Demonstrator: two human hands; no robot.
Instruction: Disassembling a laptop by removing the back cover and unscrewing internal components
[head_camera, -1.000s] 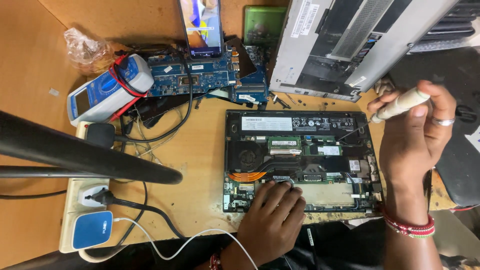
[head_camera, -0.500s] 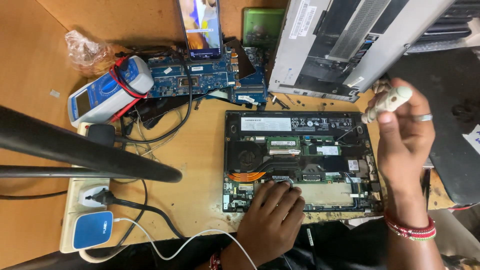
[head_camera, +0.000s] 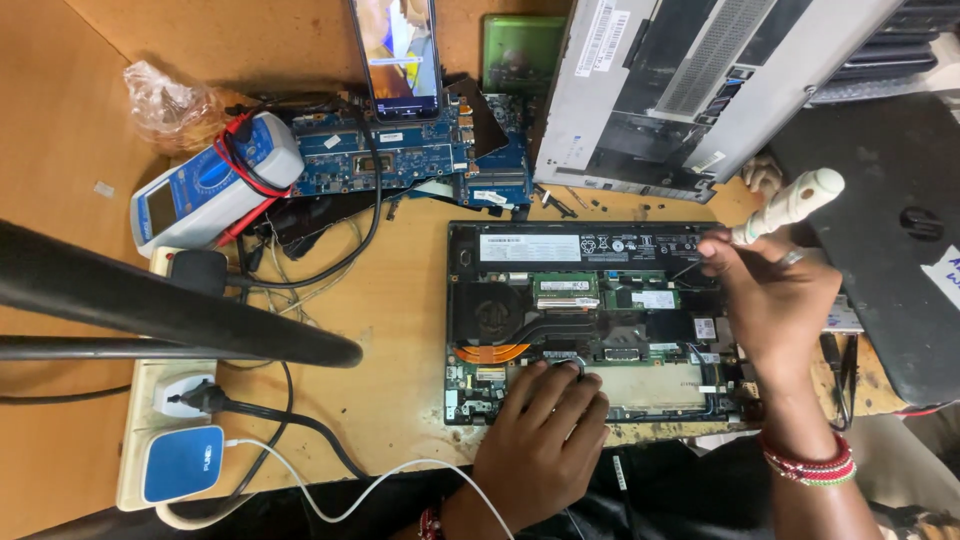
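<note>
A: The opened laptop base is laid flat on the wooden bench, near its front edge, with its boards, fan and heat pipe exposed. It is pinned down by the left hand, fingers spread and pressed flat on the lower edge; nothing is gripped there.

B: And the right hand?

A: It is closed around a white-handled screwdriver, held tilted, with the tip lowered toward the upper right corner of the base. Whether the tip is seated in a screw cannot be told; it is hidden by the fingers.

B: Risks noted?

A: Judged as follows. If the driver is tilted too far, the screw head may be stripped, or the tip may skid onto the bare board beside it and a component may be scratched or shorted. A freed screw may be dropped among the loose screws scattered just above the base and lost or mixed up.

B: Anything about the surroundings?

A: The silver cover is propped just behind the base and may be knocked by the raised handle. The multimeter and its leads lie well apart to the left.
</note>
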